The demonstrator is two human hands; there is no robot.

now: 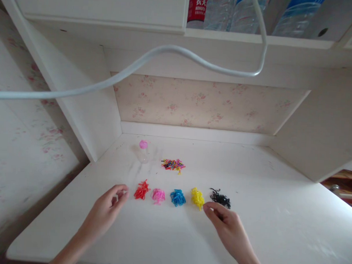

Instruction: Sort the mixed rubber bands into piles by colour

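Your left hand [108, 203] hovers over the left part of the white desk [148, 236], just beside the heap of red rubber bands [142, 190]. Its fingers curl loosely toward the thumb; you cannot tell from this view whether anything small sits between them. Your right hand [225, 224] is at the near right edge of the heap of yellow rubber bands [197, 197], with thumb and forefinger drawn together; whether they pinch a band, or touch the heap, cannot be told.

In front of you, five single-colour heaps form a row across the desk. From left to right you have the red one, then pink rubber bands [158, 196], blue rubber bands [177, 197], the yellow ones, and black rubber bands [219, 197], which your right hand partly covers. The heaps lie apart from one another.

Behind the row, roughly above the pink and blue heaps, you see a mixed pile of rubber bands [173, 165] in several colours. To its left, a clear container with a pink lid [143, 151] stands on the desk. A white cable [168, 49] crosses high in your view, below plastic bottles [217, 13] on the shelf.
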